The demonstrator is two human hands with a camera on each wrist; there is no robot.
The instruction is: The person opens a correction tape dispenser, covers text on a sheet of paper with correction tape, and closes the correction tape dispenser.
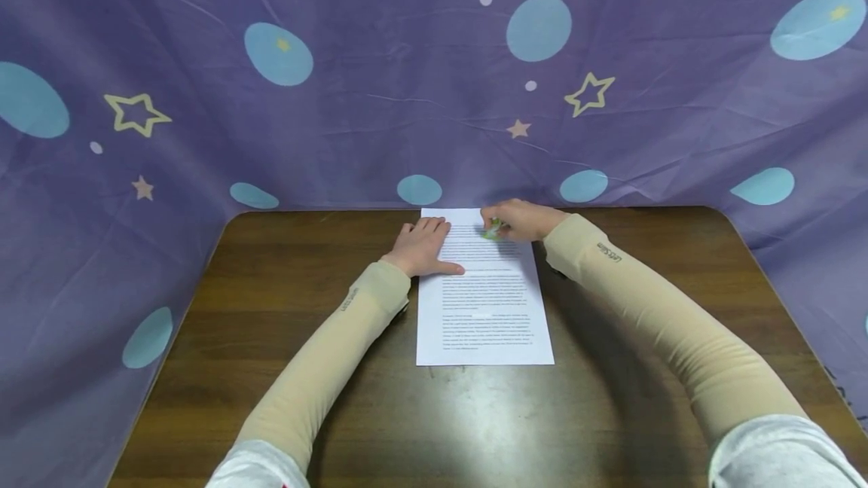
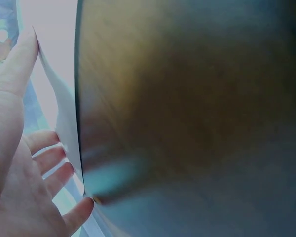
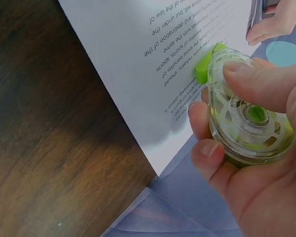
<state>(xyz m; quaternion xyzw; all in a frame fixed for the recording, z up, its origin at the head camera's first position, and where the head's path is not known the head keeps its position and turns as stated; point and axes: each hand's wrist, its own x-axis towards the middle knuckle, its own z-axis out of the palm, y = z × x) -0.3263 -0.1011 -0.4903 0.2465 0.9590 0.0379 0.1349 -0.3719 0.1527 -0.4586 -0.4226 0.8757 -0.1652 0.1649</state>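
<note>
Across the brown worktop [image 1: 224,315], the printed sheet [image 1: 483,294] lies at centre frame, the spread left hand [image 1: 423,248] resting on its upper left, the right hand [image 1: 524,219] at its upper right gripping a clear-cased tape dispenser [image 3: 229,131] containing a green hub [image 3: 257,114].

A person's left hand [image 2: 24,170] shows me its palm, thumb and fingers spread and reaching to a narrow strip of white paper [image 2: 61,64], beside a blurred brown tabletop [image 2: 197,98] with a teal patch [image 2: 116,178] shining near the little finger.

Both arms [image 1: 335,349] outstretched; left grip [image 1: 423,248] spread, right grip [image 1: 522,219] curled.
</note>
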